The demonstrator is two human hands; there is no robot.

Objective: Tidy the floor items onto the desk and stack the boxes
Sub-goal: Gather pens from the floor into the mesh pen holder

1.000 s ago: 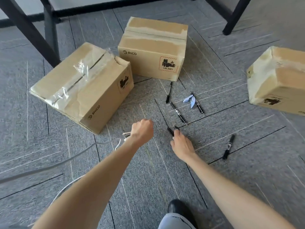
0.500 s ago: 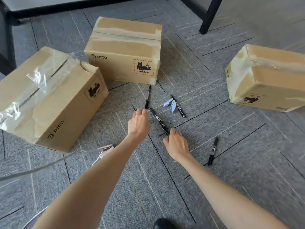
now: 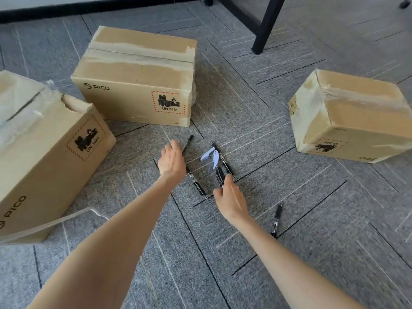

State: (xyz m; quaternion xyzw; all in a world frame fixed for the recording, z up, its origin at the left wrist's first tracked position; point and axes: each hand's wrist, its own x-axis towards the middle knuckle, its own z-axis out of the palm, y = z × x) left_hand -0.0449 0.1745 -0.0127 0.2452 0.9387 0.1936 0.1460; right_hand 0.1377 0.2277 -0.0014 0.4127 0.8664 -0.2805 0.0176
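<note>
Three brown cardboard boxes stand on the grey carpet: one at the left [image 3: 44,157], one at the back middle [image 3: 138,79], one at the right [image 3: 356,117]. Several black pens lie between them. My left hand [image 3: 171,161] hovers flat, its fingers straight, beside a pen [image 3: 189,141] and above the end of another pen [image 3: 198,186]. My right hand [image 3: 229,197] pinches a black pen [image 3: 219,175] at its fingertips, just short of a light blue clip-like tool [image 3: 210,157] and the pen [image 3: 226,166] under it. A further pen [image 3: 276,219] lies right of my right forearm.
A black desk leg [image 3: 267,23] stands at the back right. A black skirting strip [image 3: 89,10] runs along the far wall. A pale cable [image 3: 66,219] runs over the carpet by the left box's near corner.
My left hand has opened from a fist and moved forward to the pen near the middle box. My right hand has taken hold of a pen and moved it toward the blue tool.
</note>
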